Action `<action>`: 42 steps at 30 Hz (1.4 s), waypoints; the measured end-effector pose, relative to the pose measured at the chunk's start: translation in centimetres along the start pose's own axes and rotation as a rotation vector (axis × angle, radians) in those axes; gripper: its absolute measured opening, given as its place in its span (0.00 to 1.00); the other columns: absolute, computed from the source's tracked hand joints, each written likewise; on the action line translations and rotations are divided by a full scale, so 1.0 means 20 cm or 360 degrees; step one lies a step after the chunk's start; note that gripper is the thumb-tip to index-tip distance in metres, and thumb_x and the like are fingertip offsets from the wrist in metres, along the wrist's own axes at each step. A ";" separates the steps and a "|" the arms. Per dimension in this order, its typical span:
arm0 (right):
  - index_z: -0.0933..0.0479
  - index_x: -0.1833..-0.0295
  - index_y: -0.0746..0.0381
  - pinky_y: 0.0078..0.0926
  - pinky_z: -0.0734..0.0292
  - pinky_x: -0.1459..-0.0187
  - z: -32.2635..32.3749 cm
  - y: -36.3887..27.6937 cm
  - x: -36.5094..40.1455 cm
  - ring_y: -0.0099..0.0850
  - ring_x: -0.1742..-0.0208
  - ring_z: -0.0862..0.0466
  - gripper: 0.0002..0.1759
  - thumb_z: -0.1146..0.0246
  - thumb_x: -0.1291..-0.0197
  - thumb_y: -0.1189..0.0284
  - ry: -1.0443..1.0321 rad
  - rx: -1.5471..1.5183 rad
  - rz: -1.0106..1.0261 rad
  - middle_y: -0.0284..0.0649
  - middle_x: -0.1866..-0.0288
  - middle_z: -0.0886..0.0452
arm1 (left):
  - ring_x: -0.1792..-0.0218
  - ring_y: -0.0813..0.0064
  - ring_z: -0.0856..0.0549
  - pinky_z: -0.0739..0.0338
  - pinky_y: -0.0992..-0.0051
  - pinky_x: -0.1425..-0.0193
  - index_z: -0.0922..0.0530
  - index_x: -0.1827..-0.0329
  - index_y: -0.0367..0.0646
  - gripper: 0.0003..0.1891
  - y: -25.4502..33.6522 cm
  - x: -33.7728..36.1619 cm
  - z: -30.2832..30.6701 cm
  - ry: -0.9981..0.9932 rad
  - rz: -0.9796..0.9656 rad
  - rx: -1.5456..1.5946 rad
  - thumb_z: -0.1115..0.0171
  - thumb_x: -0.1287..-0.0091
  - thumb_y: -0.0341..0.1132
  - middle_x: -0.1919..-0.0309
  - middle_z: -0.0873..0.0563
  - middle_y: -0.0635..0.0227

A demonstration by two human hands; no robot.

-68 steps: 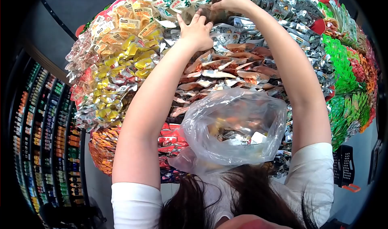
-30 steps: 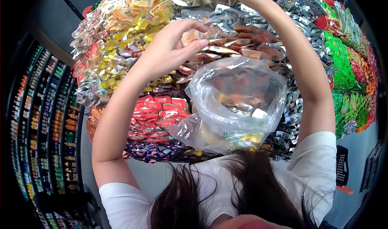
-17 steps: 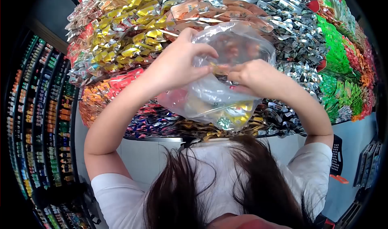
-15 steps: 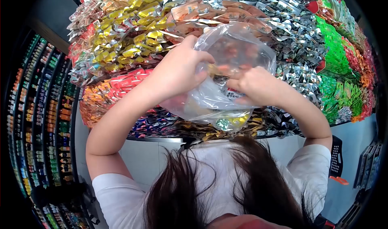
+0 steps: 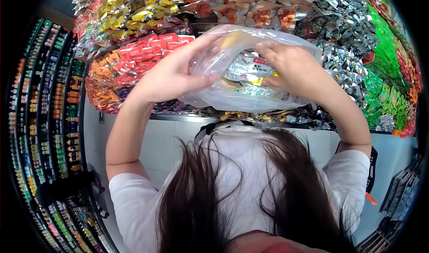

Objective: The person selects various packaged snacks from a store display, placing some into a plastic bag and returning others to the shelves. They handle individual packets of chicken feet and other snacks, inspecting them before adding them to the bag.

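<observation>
A clear plastic bag (image 5: 214, 96) is spread wide over the front of the snack display. At its left rim, my left hand (image 5: 172, 76) holds the plastic, with the thumb on the near side and the other fingers partly hidden behind the film. Inside the mouth of the bag lies a silver and white snack packet (image 5: 245, 69) with a red label and black print. Yellow and green wrappers show around it through the plastic. My right hand (image 5: 297, 67) reaches in from the right, fingers and thumb apart, touching the packet's right side.
Heaped snack packets surround the bag: red ones (image 5: 156, 45) left, yellow ones (image 5: 138, 11) behind, silver and black ones (image 5: 348, 69) right, green ones (image 5: 377, 43) farther right. Curved shelves of bottles (image 5: 51, 119) stand at the left. The display's front edge (image 5: 178, 117) runs before my body.
The view has shifted, so the display sits higher. The bag's mouth is spread wider and its packet shows more. My right hand's fingers have gone from bunched to apart; my left still holds the bag.
</observation>
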State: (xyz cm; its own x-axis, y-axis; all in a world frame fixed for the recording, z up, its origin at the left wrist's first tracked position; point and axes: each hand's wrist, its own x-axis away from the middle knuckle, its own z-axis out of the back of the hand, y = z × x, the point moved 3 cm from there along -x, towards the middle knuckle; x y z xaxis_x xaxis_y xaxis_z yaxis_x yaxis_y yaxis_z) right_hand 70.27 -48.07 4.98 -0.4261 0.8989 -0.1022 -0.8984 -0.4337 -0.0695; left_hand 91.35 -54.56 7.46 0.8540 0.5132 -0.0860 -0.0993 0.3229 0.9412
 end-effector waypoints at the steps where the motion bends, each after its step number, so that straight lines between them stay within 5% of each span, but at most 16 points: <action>1: 0.32 0.43 0.69 0.35 0.22 0.56 -0.01 0.00 -0.01 0.41 0.56 0.19 0.35 0.29 0.56 0.65 -0.0010 -0.0010 0.0013 0.48 0.57 0.20 | 0.39 0.73 0.31 0.33 0.75 0.38 0.40 0.31 0.36 0.37 -0.02 0.00 -0.04 0.0012 0.0014 0.0007 0.40 0.48 0.18 0.36 0.33 0.63; 3: 0.31 0.45 0.68 0.36 0.22 0.56 -0.04 -0.03 -0.05 0.42 0.54 0.20 0.32 0.30 0.55 0.65 0.0110 -0.0080 0.0143 0.48 0.57 0.21 | 0.38 0.69 0.28 0.26 0.74 0.42 0.38 0.32 0.38 0.35 -0.08 0.00 -0.10 0.0227 0.0016 0.0971 0.47 0.48 0.13 0.36 0.31 0.63; 8: 0.33 0.42 0.65 0.38 0.26 0.50 -0.15 0.02 -0.07 0.46 0.51 0.22 0.33 0.31 0.52 0.63 -0.0417 -0.0321 -0.0128 0.50 0.53 0.22 | 0.40 0.69 0.25 0.25 0.73 0.42 0.34 0.35 0.37 0.34 -0.16 0.05 -0.17 0.0522 0.0069 0.1389 0.50 0.52 0.15 0.37 0.30 0.59; 11: 0.31 0.42 0.63 0.37 0.26 0.49 -0.18 0.10 -0.02 0.46 0.49 0.22 0.29 0.33 0.49 0.65 -0.0339 -0.0680 -0.0308 0.49 0.50 0.22 | 0.42 0.70 0.24 0.27 0.75 0.40 0.35 0.35 0.35 0.35 -0.16 0.09 -0.20 0.0446 0.0051 0.1652 0.49 0.54 0.18 0.38 0.28 0.58; 15: 0.27 0.45 0.62 0.35 0.29 0.46 -0.04 0.00 -0.05 0.46 0.45 0.25 0.23 0.35 0.47 0.67 -0.0304 -0.0812 -0.0016 0.48 0.46 0.24 | 0.44 0.75 0.23 0.28 0.81 0.46 0.44 0.30 0.33 0.43 0.00 0.16 -0.28 0.0442 -0.0185 0.1798 0.45 0.57 0.24 0.38 0.29 0.58; 19: 0.26 0.45 0.61 0.41 0.38 0.38 0.09 -0.16 -0.07 0.46 0.38 0.32 0.24 0.35 0.49 0.67 -0.0309 -0.0427 0.0428 0.48 0.42 0.28 | 0.39 0.71 0.27 0.33 0.79 0.39 0.48 0.28 0.34 0.50 0.10 0.24 -0.27 0.0518 -0.0367 0.1610 0.41 0.62 0.27 0.34 0.33 0.57; 20: 0.25 0.51 0.61 0.39 0.29 0.47 0.12 -0.19 -0.08 0.44 0.45 0.26 0.19 0.34 0.51 0.72 -0.0083 -0.0249 0.0618 0.43 0.45 0.29 | 0.34 0.69 0.32 0.38 0.76 0.34 0.49 0.28 0.34 0.52 0.16 0.24 -0.29 0.0532 -0.0365 0.1593 0.39 0.65 0.28 0.31 0.37 0.56; 24: 0.33 0.41 0.60 0.38 0.30 0.46 0.11 -0.32 -0.06 0.42 0.45 0.26 0.30 0.34 0.52 0.67 -0.0238 -0.0207 0.0624 0.44 0.46 0.27 | 0.29 0.67 0.40 0.45 0.72 0.29 0.49 0.28 0.31 0.53 0.16 0.35 -0.34 0.0466 -0.0658 0.1610 0.34 0.63 0.31 0.28 0.45 0.53; 27: 0.23 0.50 0.59 0.39 0.35 0.40 0.09 -0.49 -0.07 0.46 0.44 0.27 0.23 0.33 0.55 0.64 -0.0372 -0.0127 0.0522 0.47 0.50 0.23 | 0.29 0.65 0.40 0.45 0.72 0.29 0.54 0.28 0.31 0.56 0.16 0.52 -0.34 0.0487 -0.0678 0.1639 0.33 0.63 0.30 0.27 0.49 0.50; 28: 0.25 0.49 0.60 0.38 0.33 0.43 0.07 -0.56 -0.11 0.47 0.43 0.28 0.25 0.33 0.56 0.64 -0.0731 -0.0020 0.0344 0.49 0.48 0.25 | 0.29 0.65 0.40 0.45 0.72 0.29 0.54 0.28 0.31 0.56 0.15 0.57 -0.34 0.0481 -0.0683 0.1634 0.33 0.63 0.30 0.27 0.49 0.50; 32: 0.27 0.47 0.61 0.40 0.32 0.44 -0.18 -0.72 -0.12 0.48 0.41 0.30 0.27 0.33 0.54 0.63 -0.0381 0.0020 0.0717 0.49 0.44 0.29 | 0.29 0.63 0.40 0.43 0.72 0.30 0.60 0.27 0.32 0.59 0.06 0.79 -0.30 0.0691 -0.0801 0.1779 0.34 0.65 0.27 0.27 0.53 0.48; 37: 0.30 0.43 0.64 0.45 0.34 0.44 -0.32 -1.07 -0.16 0.47 0.41 0.31 0.30 0.34 0.53 0.66 -0.0783 -0.0595 0.0839 0.48 0.43 0.29 | 0.31 0.65 0.38 0.41 0.75 0.32 0.66 0.26 0.35 0.62 0.00 1.04 -0.26 0.0726 -0.0802 0.1949 0.37 0.69 0.25 0.26 0.55 0.50; 42: 0.31 0.42 0.66 0.45 0.31 0.47 -0.60 -1.30 -0.26 0.47 0.47 0.26 0.30 0.36 0.53 0.67 -0.0806 -0.0598 0.0793 0.51 0.50 0.25 | 0.37 0.69 0.30 0.32 0.76 0.41 0.66 0.26 0.38 0.61 -0.09 1.29 -0.18 0.0727 -0.0634 0.2035 0.39 0.67 0.25 0.26 0.53 0.53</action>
State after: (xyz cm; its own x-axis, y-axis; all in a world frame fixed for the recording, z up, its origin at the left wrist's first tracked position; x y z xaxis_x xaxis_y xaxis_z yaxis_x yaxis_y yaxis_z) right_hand 97.07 -42.23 -4.55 -0.8451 0.4740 0.2470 -0.5321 -0.7024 -0.4727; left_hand 111.71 -39.02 2.37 0.4523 0.8478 -0.2770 0.8405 -0.3012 0.4504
